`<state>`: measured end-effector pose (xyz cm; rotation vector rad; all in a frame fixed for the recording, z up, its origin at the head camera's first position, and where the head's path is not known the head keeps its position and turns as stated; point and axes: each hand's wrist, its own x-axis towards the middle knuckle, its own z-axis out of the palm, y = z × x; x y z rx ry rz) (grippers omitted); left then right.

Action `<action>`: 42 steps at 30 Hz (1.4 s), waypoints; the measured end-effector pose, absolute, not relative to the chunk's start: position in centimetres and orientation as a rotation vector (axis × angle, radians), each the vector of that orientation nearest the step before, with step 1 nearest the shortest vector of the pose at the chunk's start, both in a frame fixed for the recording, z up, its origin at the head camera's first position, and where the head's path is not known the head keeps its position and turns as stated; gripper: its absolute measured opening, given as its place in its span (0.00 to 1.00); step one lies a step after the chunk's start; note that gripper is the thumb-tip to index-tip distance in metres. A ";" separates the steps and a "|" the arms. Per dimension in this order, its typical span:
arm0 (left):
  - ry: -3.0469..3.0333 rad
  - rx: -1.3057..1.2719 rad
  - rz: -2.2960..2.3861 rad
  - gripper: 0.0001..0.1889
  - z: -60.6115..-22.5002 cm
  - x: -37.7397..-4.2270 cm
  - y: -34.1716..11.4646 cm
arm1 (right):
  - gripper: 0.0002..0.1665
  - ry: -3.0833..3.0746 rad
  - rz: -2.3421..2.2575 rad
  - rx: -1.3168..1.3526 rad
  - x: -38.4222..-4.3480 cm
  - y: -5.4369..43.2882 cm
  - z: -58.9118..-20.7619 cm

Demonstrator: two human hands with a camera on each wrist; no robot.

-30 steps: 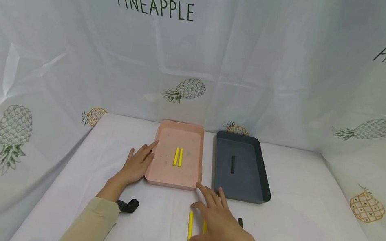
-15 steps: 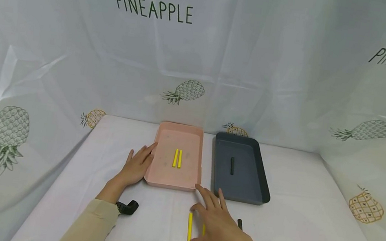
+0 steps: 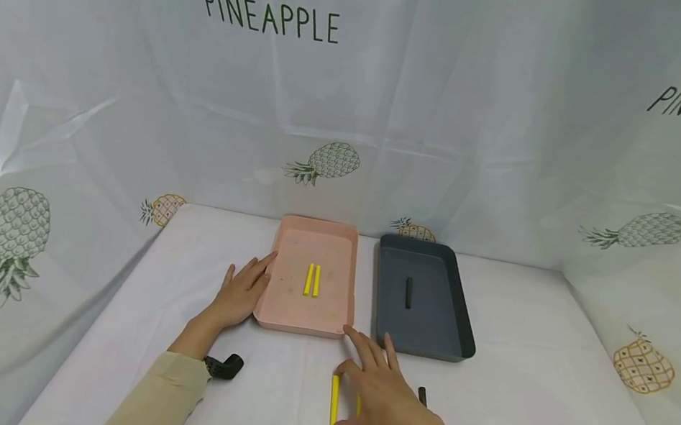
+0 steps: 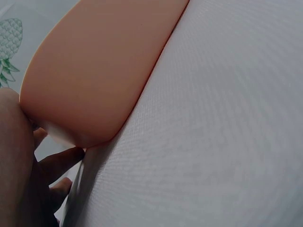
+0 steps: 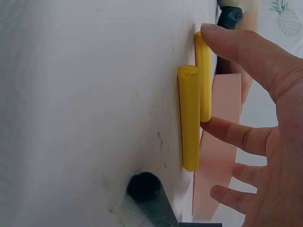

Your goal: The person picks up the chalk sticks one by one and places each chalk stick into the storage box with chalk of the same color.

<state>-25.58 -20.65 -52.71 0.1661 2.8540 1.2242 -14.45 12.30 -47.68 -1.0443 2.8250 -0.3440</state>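
My right hand [image 3: 382, 398] is low over the cloth in front of the trays. Its thumb and index finger pinch the two ends of a yellow crayon-like stick [image 5: 204, 94]; the other fingers are spread. Beside it lies a second yellow stick [image 5: 190, 123], partly covered by that hand in the head view. A black stick [image 5: 145, 187] is also near, half behind the hand from above. My left hand [image 3: 239, 298] rests against the left side of the pink tray [image 3: 281, 311], fingers extended along its wall. Two yellow sticks [image 3: 312, 281] lie side by side in that tray.
Right of the pink tray stands a dark grey tray [image 3: 428, 335] with one black stick [image 3: 409, 293] inside. White cloth [image 3: 519, 383] covers the table, and a pineapple-print curtain [image 3: 491, 117] hangs behind. Each wrist wears a black camera mount [image 3: 225, 366].
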 end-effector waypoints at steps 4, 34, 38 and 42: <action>2.852 0.163 1.221 0.28 -52.7 -25.6 -20.7 | 0.41 2.828 -0.348 -1.043 -14.4 12.2 -47.6; 2.857 0.147 1.229 0.28 -52.6 -25.5 -20.7 | 0.38 2.793 -0.406 -1.034 -15.6 12.2 -46.1; 2.857 0.149 1.238 0.28 -52.7 -25.5 -20.7 | 0.39 2.772 -0.411 -1.016 -16.0 12.1 -45.3; 2.855 0.156 1.235 0.28 -52.7 -25.5 -20.6 | 0.39 2.764 -0.411 -1.012 -16.3 12.1 -44.6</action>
